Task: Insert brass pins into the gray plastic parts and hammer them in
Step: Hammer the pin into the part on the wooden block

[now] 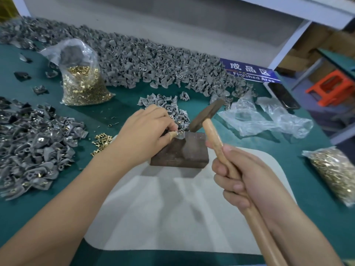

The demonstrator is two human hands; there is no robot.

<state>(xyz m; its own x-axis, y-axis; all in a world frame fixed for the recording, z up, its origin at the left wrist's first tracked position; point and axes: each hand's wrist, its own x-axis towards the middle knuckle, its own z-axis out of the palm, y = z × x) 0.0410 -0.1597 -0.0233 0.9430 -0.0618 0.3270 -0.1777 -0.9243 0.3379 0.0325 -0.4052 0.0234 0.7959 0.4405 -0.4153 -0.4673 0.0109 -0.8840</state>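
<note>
Clear bag (84, 77) of brass pins (84, 89), possibly gray parts on top.

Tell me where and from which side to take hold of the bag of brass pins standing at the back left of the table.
Grip the bag of brass pins by its loose, crumpled plastic top, coming from above. The pins fill the lower part, which bulges wide and looks heavy, while the upper part is slack film that gathers easily. A second hand under the base would probably help.
</note>
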